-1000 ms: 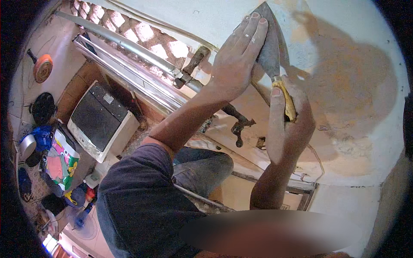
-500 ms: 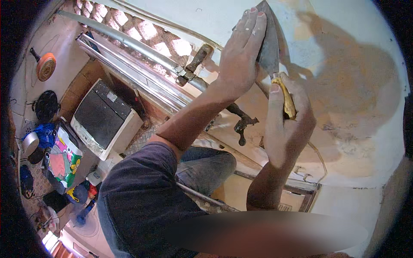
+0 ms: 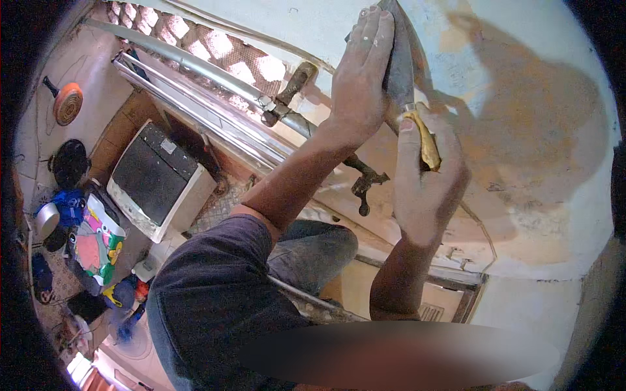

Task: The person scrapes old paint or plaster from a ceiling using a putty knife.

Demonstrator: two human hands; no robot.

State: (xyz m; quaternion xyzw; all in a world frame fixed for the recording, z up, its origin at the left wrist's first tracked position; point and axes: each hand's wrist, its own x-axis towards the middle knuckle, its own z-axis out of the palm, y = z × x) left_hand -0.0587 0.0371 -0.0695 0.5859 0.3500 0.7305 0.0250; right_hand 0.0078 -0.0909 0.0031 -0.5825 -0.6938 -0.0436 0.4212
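Note:
My right hand (image 3: 433, 176) is closed around the yellow handle (image 3: 427, 143) of a pointed trowel, thumb lying along the handle. The trowel's grey metal blade (image 3: 401, 72) points up, close against a pale, patchy wall or ceiling surface (image 3: 521, 130). My left hand (image 3: 362, 78) lies flat along the blade's left side, fingers stretched out and pressed on it. Whitish dust covers both hands. The fingertips of my right hand are partly hidden behind the handle.
A metal pipe (image 3: 195, 65) with a valve runs beside my left forearm, and a tap-like fitting (image 3: 364, 195) sits below my wrists. Further down left stand a white-and-black appliance (image 3: 156, 176), hanging pans (image 3: 68, 104) and a colourful bag (image 3: 98, 241). A thin cable (image 3: 482, 231) crosses the surface at right.
Both hands and the trowel have shifted a little to the left and slightly up across the surface. The grip on the handle and the flat left hand stay the same.

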